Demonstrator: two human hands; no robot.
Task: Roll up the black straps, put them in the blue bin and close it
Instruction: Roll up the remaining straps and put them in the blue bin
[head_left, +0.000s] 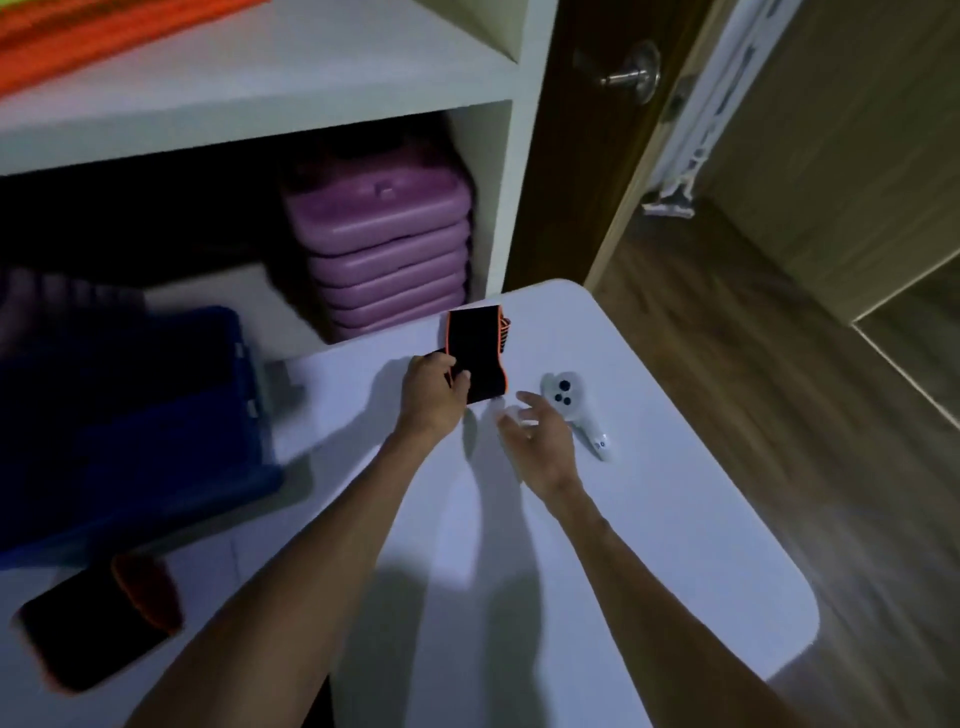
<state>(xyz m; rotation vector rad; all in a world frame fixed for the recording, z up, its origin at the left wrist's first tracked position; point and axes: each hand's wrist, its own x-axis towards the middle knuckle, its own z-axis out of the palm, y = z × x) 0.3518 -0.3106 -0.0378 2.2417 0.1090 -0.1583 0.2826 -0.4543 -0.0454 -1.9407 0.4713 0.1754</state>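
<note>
A black strap with orange edging lies folded near the far edge of the white table. My left hand grips its near left corner. Just right of the strap, my right hand hovers with fingers spread, holding nothing. The blue bin sits on the table's left side, blurred, its lid state unclear. A second black strap with an orange end lies at the near left of the table.
A white controller lies on the table right of my right hand. White shelving behind holds stacked purple cases. A dark door with a metal knob and wood floor are to the right.
</note>
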